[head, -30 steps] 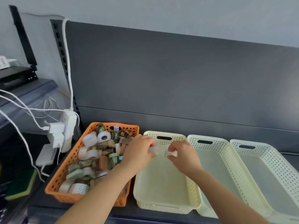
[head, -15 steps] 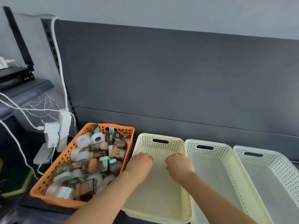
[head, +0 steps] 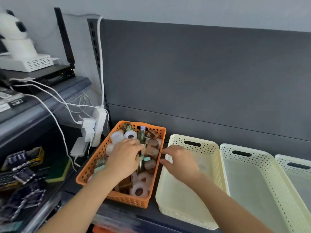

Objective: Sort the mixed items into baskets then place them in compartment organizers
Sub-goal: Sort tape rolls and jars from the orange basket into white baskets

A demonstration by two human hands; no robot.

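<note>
power strip (head: pixel 99 126): hangs just left of the orange basket with white cables trailing. Not part of the job, keep elbows off it.
orange basket (head: pixel 94 163): leftmost on the dark shelf, packed with mixed items: white tape rolls (head: pixel 139 190) at the near end and far-left corner, brown blocks (head: pixel 152 152) mid-right, small green-capped bits between them.
left hand (head: pixel 123 158): down in the middle of the pile, fingers curled toward the brown blocks. Cannot tell if it has anything pinched; the fingertips are buried.
right hand (head: pixel 182 163): above the left edge of the first cream basket, fingers spread and empty, tips reaching over the orange rim.
first cream basket (head: pixel 217 158): touching the orange one; a pale item or two seem to lie on its floor, too blurred to name.
other cream baskets (head: pixel 269 167): two more to the right, look bare.
step: picking one kind out of the pile, I judge.
how: pinch one piece at a time from the top layer, lift straight up so neighbours don't spill, one kind per basket. Tape rolls are easiest, hook a finger through the core.
</note>
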